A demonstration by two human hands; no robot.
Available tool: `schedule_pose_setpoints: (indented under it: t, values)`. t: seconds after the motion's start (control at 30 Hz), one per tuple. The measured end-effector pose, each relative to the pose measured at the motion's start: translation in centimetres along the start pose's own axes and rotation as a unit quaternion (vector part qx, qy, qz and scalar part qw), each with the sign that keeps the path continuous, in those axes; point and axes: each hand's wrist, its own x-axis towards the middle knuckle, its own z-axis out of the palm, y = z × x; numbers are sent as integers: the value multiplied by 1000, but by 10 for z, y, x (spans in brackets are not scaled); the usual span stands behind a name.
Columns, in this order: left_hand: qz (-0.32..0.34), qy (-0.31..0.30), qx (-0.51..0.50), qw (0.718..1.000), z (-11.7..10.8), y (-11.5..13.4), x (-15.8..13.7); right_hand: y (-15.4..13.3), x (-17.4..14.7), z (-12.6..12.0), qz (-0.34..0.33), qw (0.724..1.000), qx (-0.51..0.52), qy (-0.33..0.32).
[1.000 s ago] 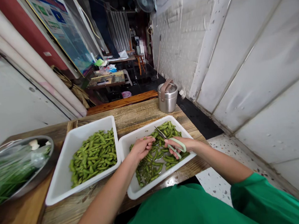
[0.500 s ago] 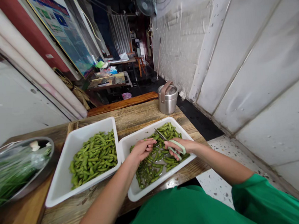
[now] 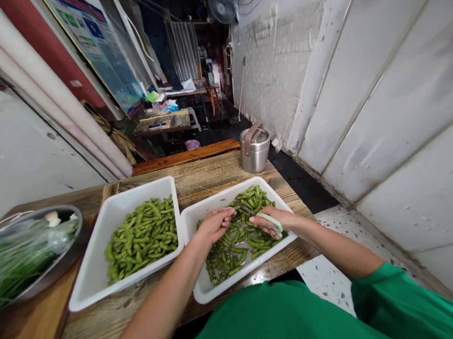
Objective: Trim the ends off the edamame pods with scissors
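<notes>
Right hand [image 3: 277, 213]: grip closed around scissors [image 3: 271, 220] with pale green handles; finger loops squeezed together, blades nearly closed and pointing to 10 o'clock, tips just beside the left fingertips. Left hand [image 3: 213, 225], at 9 o'clock from the right: thumb and fingers drawn into a tight pinch, apparently on an edamame pod, though the fingers cover most of it. Both hands are above the right white tub [image 3: 241, 278], where wet edamame pods [image 3: 222, 259] lie around a shallow pool of water.

Positions from this tub's centre: left white tub [image 3: 88, 265] at 9 o'clock, just beside, heaped with pods; lidded steel pot [image 3: 255, 156] at 12 to 1 o'clock; steel basin [image 3: 51, 275] of bagged leafy greens [image 3: 20, 259], far out at 9. The tubs and pot stand on a wooden surface [image 3: 198, 177].
</notes>
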Motion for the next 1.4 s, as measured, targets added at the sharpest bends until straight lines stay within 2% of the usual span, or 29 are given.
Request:
schedule_pose_setpoints:
  t: [0.2, 0.33, 0.47, 0.63, 0.77, 0.9, 1.07, 1.17, 1.4]
  values:
    - [59, 105, 8, 993, 0, 5, 1, 4, 5, -1, -9, 999, 30, -6]
    - [97, 121, 65, 986, 2, 7, -3, 7, 6, -3, -15, 999, 41, -13]
    - [122, 94, 96, 983, 5, 6, -7, 7, 6, -3, -28, 999, 45, -8]
    - [64, 44, 118, 990, 3, 7, -7, 6, 5, -2, -44, 998, 47, -3]
    - [30, 14, 105, 994, 1, 9, -8, 4, 5, -2, -29, 999, 36, -16]
    - [13, -32, 114, 993, 2, 7, -11, 4, 4, -2, -29, 999, 32, -16]
    - [73, 34, 209, 975, -1, 0, -7, 1, 2, -1, -32, 998, 35, -34]
    - [87, 28, 236, 967, -2, -2, -6, -1, 0, 1, -40, 997, 31, -53]
    - [88, 29, 262, 961, -1, -3, -5, -1, 0, 1, -51, 998, 4, -32]
